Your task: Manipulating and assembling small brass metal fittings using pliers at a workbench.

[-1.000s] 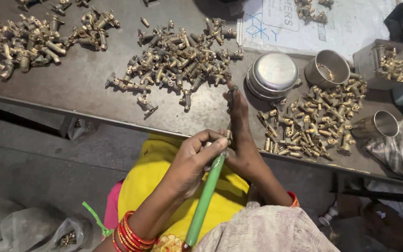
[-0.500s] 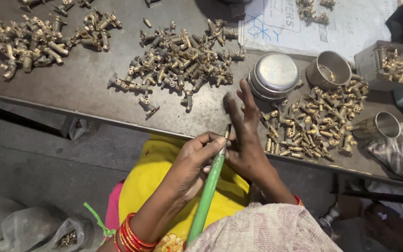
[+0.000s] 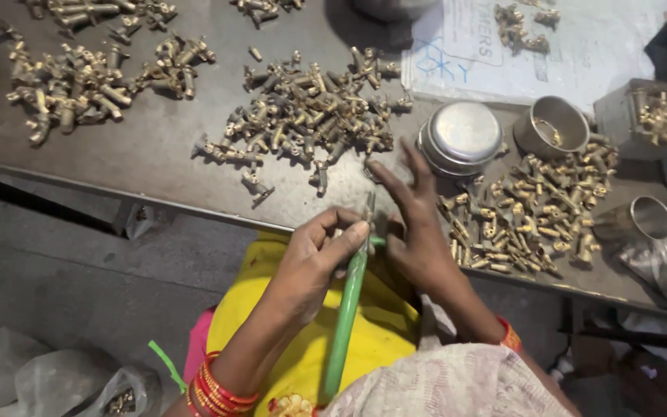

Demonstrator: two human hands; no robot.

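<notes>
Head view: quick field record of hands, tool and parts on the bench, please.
left hand: grips the green-handled tool, fingers curled round its upper end
right hand: open, fingers spread over the bench edge beside the tool tip
middle pile of brass fittings: loose on the metal bench
right pile of brass fittings: just beyond the right hand
lidded steel tin: between the two piles
steel cup: upright, open

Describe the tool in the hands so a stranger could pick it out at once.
Start at the grey metal table strewn with brass fittings and find its near edge. There the left hand pinches a long green-handled tool, with the right hand beside it. It alone is green and slender, slanting down over the yellow lap.
</notes>
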